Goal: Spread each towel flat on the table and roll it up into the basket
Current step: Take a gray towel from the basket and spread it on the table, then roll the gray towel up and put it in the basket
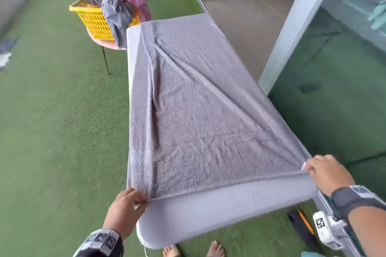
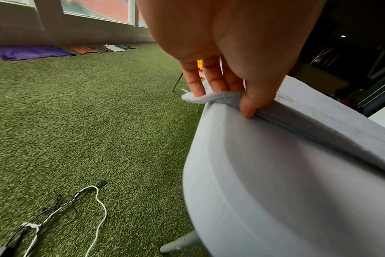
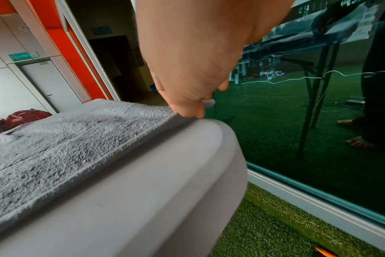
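Green turf surrounds the table (image 1: 229,210); both hands' fingers (image 2: 248,107) pinch the grey towel (image 1: 198,100) (near corners); signage unreadable.

Left hand (image 1: 125,208), lower centre-left of frame, and right hand (image 1: 325,173), lower right: both pinching grey terry towel (image 1: 198,100) corners.

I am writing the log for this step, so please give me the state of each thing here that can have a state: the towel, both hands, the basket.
Grey towel: spread along the table, some creases left, not rolled.
Left hand: pinches the towel's near left corner.
Right hand: pinches the near right corner.
Yellow basket: full of unrolled grey and pink towels.
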The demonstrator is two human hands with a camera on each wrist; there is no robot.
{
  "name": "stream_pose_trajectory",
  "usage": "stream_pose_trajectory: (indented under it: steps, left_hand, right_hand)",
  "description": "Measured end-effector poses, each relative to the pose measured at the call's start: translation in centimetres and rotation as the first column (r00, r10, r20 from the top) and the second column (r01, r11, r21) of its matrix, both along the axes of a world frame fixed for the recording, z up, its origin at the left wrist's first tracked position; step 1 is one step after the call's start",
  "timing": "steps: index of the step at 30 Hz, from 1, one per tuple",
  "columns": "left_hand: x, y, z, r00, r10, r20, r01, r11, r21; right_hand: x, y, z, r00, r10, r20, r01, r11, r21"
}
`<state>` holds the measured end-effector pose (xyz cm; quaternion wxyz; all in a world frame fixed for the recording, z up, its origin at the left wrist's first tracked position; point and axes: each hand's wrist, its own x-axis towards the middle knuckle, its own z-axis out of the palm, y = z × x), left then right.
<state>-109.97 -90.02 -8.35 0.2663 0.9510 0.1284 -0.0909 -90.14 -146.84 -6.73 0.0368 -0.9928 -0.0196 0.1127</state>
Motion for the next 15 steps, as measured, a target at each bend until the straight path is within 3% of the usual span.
stream_pose_trajectory:
  steps: [15]
  left_hand:
    - [-5.1, -2.9, 0.4, 0.986, -0.138, -0.097, 0.141, 0.99, 0.024]
  right_hand:
    - [-1.3, -0.6, 0.6, 0.999, -0.02, -0.04, 0.017, 0.997, -0.079]
